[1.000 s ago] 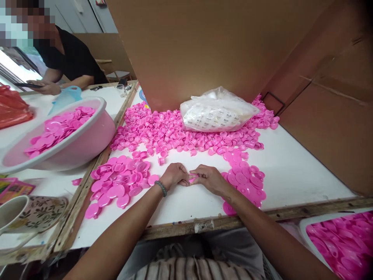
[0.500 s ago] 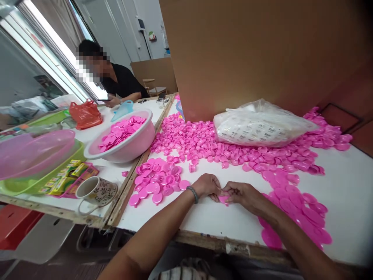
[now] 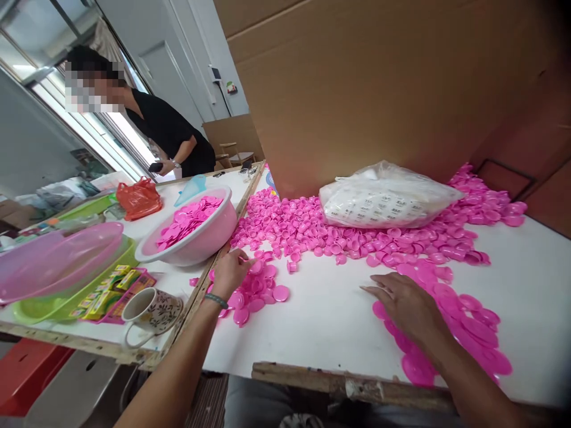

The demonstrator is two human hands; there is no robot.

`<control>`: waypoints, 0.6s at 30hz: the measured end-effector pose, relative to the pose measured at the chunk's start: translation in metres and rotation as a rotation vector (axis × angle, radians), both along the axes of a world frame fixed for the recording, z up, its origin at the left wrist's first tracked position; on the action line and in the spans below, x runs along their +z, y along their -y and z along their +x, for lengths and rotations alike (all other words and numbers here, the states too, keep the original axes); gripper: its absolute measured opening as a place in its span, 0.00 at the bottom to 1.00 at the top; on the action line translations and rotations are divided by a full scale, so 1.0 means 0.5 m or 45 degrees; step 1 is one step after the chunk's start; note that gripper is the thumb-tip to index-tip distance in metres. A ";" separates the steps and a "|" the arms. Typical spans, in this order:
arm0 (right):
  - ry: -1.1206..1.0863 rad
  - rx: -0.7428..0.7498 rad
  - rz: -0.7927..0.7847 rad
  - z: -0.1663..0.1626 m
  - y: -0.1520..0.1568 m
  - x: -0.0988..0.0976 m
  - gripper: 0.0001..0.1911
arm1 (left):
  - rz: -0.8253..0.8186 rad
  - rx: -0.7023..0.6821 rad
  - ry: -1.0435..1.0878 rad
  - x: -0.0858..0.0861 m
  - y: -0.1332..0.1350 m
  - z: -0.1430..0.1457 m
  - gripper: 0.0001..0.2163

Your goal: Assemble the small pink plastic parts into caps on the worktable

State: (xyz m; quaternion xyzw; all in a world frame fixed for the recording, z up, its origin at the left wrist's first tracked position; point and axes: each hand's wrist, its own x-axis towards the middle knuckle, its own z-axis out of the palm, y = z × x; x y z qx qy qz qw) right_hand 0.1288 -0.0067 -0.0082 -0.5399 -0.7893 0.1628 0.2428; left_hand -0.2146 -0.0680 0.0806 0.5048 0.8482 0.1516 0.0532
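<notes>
My left hand (image 3: 228, 274), with a braided band at the wrist, is over the small pile of pink plastic pieces with round lids (image 3: 256, 282). Its fingers are bent together at the pile's far side; what they pinch, if anything, is hidden among the pink. My right hand (image 3: 408, 306) hovers by the flat pink discs (image 3: 468, 321), partly covering them. Its fingers stretch to the left, apart, and hold nothing. Behind both hands spreads a large heap of small pink cup-shaped pieces (image 3: 289, 223).
A plastic bag of white packets (image 3: 388, 199) lies on the heap before a large cardboard box (image 3: 379, 89). To the left are a basin of pink pieces (image 3: 209, 232), a patterned mug (image 3: 163, 309), small yellow boxes (image 3: 109, 291) and a red bag (image 3: 139, 199). A person (image 3: 165, 125) stands behind.
My hands have parted from the pink piece they held together. The left went left to the small pile, the right went right to the discs. The person behind has risen.
</notes>
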 end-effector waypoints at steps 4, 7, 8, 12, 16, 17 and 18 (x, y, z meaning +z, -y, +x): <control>0.271 -0.101 0.022 0.042 0.034 -0.023 0.20 | 0.135 -0.012 -0.332 -0.028 0.002 -0.007 0.12; 0.274 -0.004 -0.063 0.035 0.050 -0.018 0.13 | 0.232 -0.161 -0.454 -0.058 -0.023 0.030 0.12; 0.264 0.035 -0.089 0.025 0.050 -0.014 0.12 | 0.230 -0.236 -0.455 -0.065 -0.034 0.044 0.11; 0.268 0.210 -0.171 -0.026 0.024 0.009 0.08 | 0.153 -0.619 -0.398 -0.086 -0.074 0.087 0.11; 0.274 0.382 -0.351 -0.073 -0.019 0.033 0.06 | -0.010 -0.692 -0.312 -0.104 -0.094 0.103 0.08; 0.242 0.405 -0.417 -0.082 -0.028 0.039 0.07 | -0.030 -0.682 -0.296 -0.107 -0.095 0.104 0.08; 0.196 0.416 -0.479 -0.091 -0.036 0.043 0.08 | -0.038 -0.670 -0.282 -0.108 -0.094 0.105 0.08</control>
